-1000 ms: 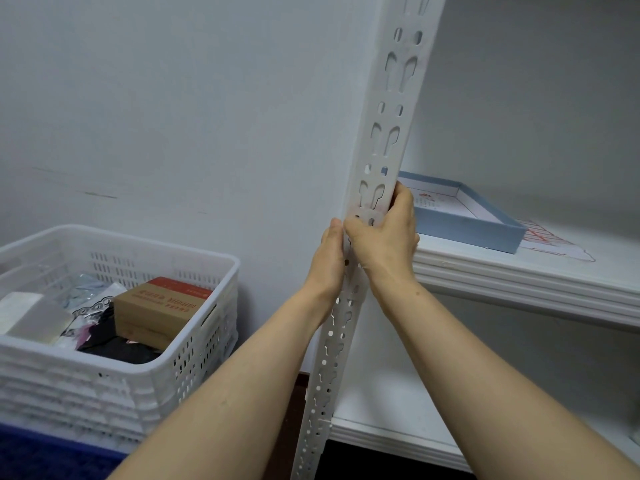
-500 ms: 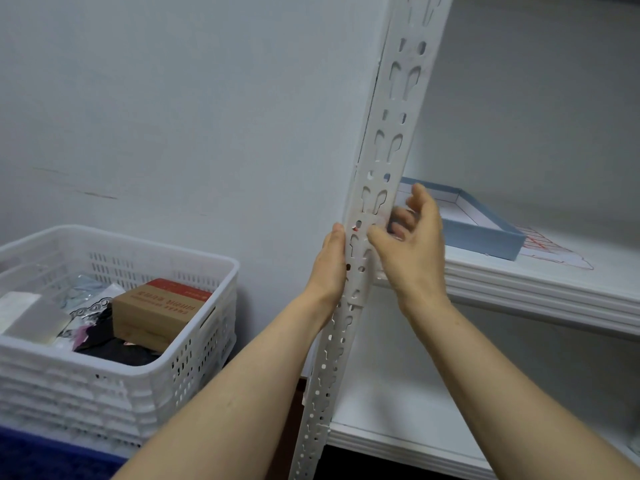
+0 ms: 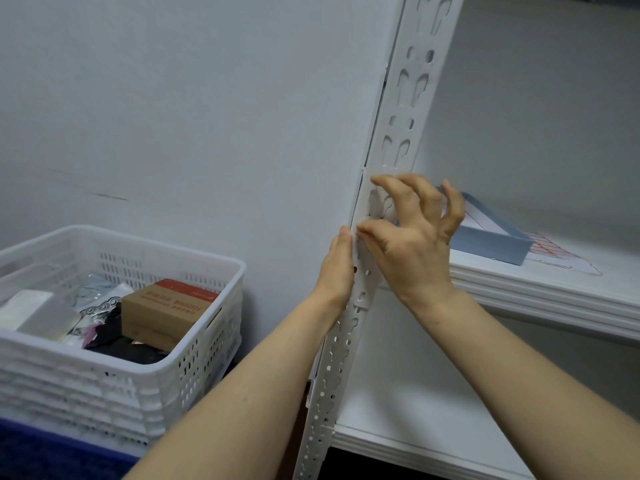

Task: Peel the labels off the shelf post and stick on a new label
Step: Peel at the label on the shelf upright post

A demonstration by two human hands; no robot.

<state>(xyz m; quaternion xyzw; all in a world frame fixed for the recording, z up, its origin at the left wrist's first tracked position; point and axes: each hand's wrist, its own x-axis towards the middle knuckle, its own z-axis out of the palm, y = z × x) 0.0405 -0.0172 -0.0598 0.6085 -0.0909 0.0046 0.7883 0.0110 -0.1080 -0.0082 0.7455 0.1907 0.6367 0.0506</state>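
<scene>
Since a second ago our right hand has let go of its wrap round the shelf post and opened into a claw, while our left hand has stayed at the post's left edge. The right grip is now spread, with the fingers bent and apart, the forefinger tip touching the post face higher up and the thumb tip touching it lower down, next to the left thumb. The left hand lies against the edge with its thumb along it. Its fingers are hidden behind the metal, so we cannot tell whether that grip closes round the post. Between our two right fingertips the post shows a pale, slightly raised patch that we take for the label, white on white and hard to make out. We judge that the post is stiff, perforated steel and will not give, so it serves as a steady brace. The label should be thin, light and easily torn, so we would lift a corner with a nail and peel it slowly. Beyond the post a blue tray sits on the shelf, and a white crate stands to the left.
</scene>
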